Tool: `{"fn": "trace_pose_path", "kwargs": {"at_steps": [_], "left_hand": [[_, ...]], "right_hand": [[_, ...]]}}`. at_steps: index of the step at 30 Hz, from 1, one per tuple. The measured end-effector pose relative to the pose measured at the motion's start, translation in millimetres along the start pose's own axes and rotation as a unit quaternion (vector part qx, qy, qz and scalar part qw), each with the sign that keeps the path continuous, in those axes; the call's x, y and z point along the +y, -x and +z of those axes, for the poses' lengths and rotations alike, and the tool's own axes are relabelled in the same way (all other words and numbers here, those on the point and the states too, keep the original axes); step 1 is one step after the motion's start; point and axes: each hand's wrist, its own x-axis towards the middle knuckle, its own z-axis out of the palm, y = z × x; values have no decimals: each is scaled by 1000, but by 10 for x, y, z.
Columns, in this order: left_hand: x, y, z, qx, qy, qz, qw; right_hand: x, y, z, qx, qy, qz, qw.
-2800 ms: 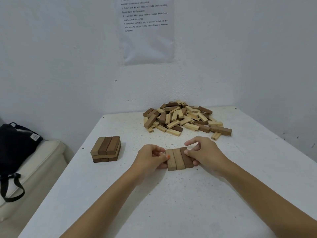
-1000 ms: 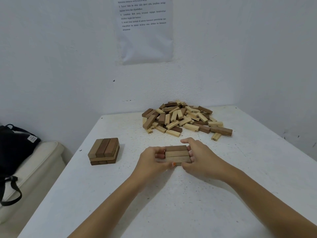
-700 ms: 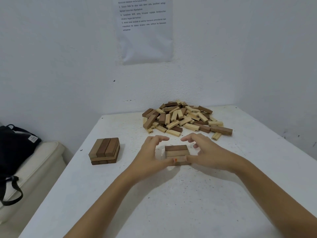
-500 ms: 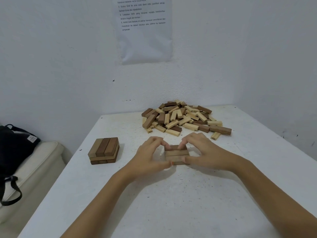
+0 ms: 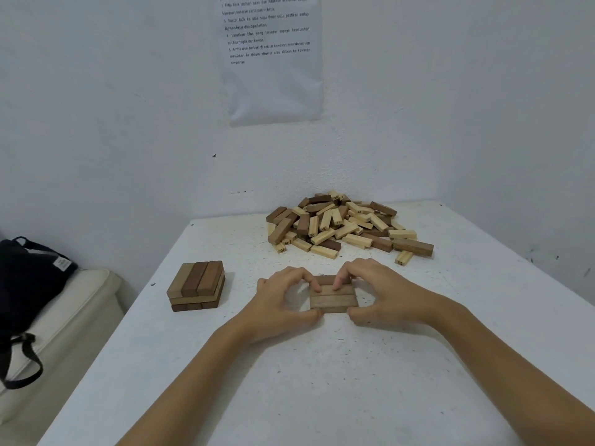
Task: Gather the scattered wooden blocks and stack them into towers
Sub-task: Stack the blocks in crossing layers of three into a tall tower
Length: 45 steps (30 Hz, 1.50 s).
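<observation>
A white table (image 5: 322, 381), speckled with small dark spots, lay under the fingers (image 5: 304, 274). Far beyond the fingers and higher than them, a printed paper sheet (image 5: 273, 85) hung on the white wall (image 5: 96, 123). Well to the left of the fingers, past the table edge, a black bag (image 5: 29, 284) with a small white label rested on a cream cushion (image 5: 64, 333). The strap of the bag hung down in front.

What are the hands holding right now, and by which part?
Both grip the row of three blocks on the table: left hand at its left end, right hand at its right end, thumbs at the near corners.
</observation>
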Motion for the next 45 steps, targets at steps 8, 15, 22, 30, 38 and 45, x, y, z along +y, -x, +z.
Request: {"fn": "trace_pose_path", "kwargs": {"at_steps": [8, 15, 22, 30, 38, 45], "left_hand": [[96, 19, -111, 61, 42, 40, 996], [220, 62, -323, 90, 63, 78, 991], [236, 200, -644, 105, 58, 81, 989], [-109, 501, -1284, 168, 96, 55, 979], [-675, 720, -1434, 201, 209, 3, 957], [-853, 720, -1409, 177, 193, -54, 964]], "right_hand": [[-3, 21, -70, 75, -50, -25, 996], [-122, 28, -122, 126, -113, -57, 984], [-326, -101, -126, 134, -150, -81, 976], [-941, -629, 79, 130, -198, -107, 966], [-1208, -1101, 510, 131, -245, -98, 956], [-1164, -1238, 769, 134, -264, -68, 953]]}}
